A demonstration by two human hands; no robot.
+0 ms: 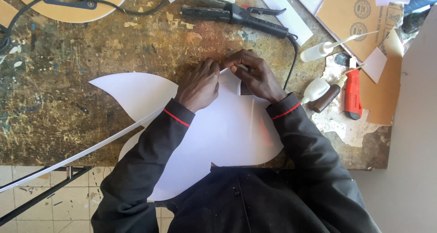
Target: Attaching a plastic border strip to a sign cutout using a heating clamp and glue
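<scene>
Head view: both hands press on a white cut sheet at the middle of a worn counter.

Head view, detail: The white sheet (227, 128), cut in curved leaf-like lobes, lies flat on the counter (68, 110) and overhangs its near edge toward 6 o'clock, probably so its far tip sits within easy reach. The left hand (199, 85) rests palm down on the sheet, fingers curled toward 12 o'clock, pinning it; it grips nothing I can see. The right hand (256, 76), just beside at 3 o'clock, pinches narrow at the sheet's upper edge around a small dark piece I cannot identify. Fingertips of both hands nearly meet. A long white strip (86, 152) trails to 8 o'clock. A black corded tool (236, 14) lies at 12 o'clock; glue bottles (318, 51) and a red utility knife (353, 96) lie at 3 o'clock.
</scene>
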